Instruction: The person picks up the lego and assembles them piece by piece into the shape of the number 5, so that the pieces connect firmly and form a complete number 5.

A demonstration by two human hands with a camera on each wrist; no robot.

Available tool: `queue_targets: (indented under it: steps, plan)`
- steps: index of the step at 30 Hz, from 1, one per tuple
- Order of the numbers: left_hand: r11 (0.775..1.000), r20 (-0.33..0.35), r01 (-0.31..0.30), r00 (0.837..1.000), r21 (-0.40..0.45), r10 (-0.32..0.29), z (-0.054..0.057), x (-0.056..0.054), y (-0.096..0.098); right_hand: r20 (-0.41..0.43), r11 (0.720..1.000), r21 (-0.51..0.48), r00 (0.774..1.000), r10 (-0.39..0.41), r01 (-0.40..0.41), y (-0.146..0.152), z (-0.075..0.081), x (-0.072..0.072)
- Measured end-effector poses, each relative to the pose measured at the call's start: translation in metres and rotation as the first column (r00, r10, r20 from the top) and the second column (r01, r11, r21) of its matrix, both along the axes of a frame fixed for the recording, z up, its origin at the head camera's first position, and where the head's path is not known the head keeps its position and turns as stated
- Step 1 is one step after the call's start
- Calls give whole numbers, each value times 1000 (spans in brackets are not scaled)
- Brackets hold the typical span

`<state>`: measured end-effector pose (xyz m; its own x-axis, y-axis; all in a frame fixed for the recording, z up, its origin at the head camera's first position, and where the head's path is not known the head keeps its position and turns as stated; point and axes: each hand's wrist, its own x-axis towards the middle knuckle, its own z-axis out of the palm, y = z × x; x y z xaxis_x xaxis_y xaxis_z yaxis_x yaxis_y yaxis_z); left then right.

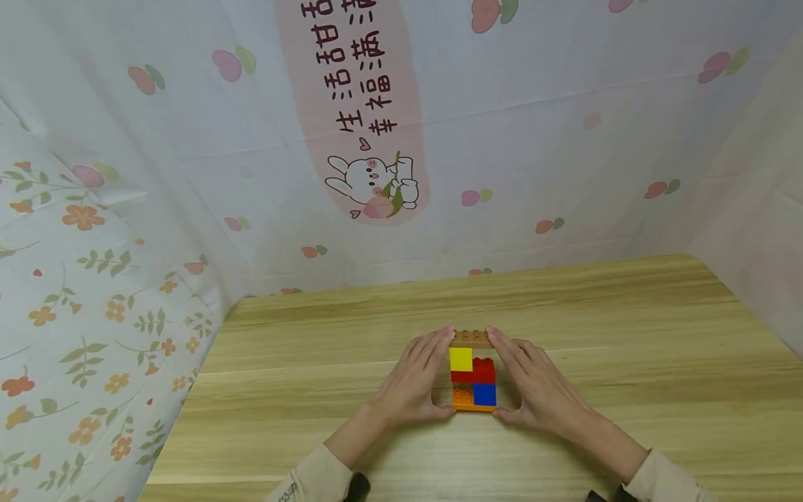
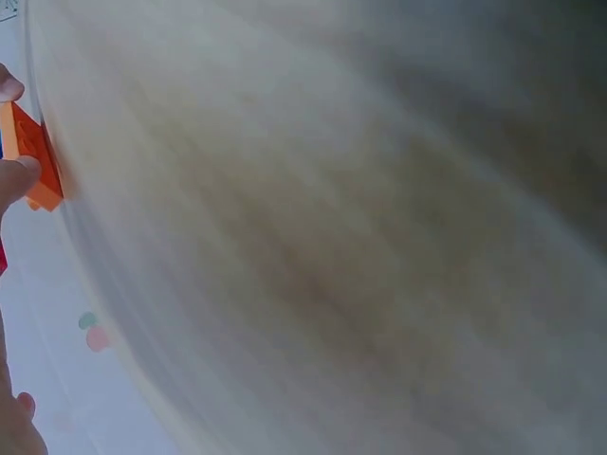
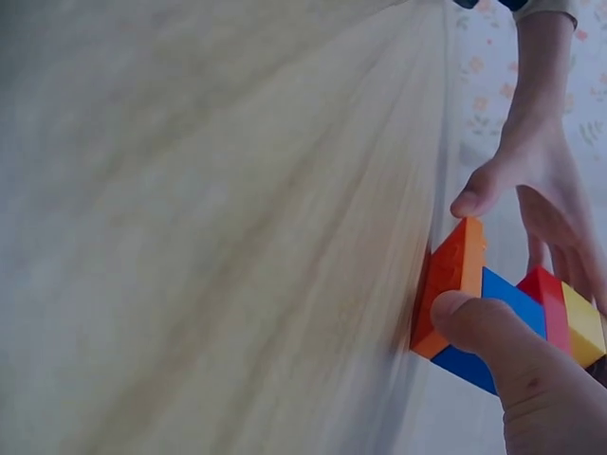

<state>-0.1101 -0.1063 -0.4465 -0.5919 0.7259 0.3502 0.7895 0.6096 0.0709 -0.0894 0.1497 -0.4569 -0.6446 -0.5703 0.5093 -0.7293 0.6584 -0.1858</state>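
Observation:
A small stack of toy building blocks stands on the wooden table, between my two hands. From the bottom up it has an orange plate (image 1: pixel 463 399), a blue block (image 1: pixel 485 394), a red block (image 1: pixel 484 369), a yellow block (image 1: pixel 461 359) and a brown studded plate (image 1: pixel 472 339). My left hand (image 1: pixel 410 382) holds the left side, thumb at the orange plate and fingertips at the brown one. Mirroring it, my right hand (image 1: pixel 542 383) grips the right side. In the right wrist view, the right thumb presses the orange plate's edge (image 3: pixel 453 270). The left wrist view shows only part of the stack.
The wood-grain table (image 1: pixel 301 376) extends around the hands. Behind it hangs a white curtain (image 1: pixel 533 139) printed with fruit, a rabbit and writing. A floral cloth (image 1: pixel 94 279) hangs at the left.

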Motion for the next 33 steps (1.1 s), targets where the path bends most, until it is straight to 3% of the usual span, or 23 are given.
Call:
queue_targets:
  steps: [23,33]
  plan:
    - [1000,77,-29,997,1,29,1,-9,0,148,998,-38,988,54,-49,1,5,-14]
    - [1000,121,-27,992,-9,28,2,-12,1,198,999,-30,979,40,-35,3,7,-17]
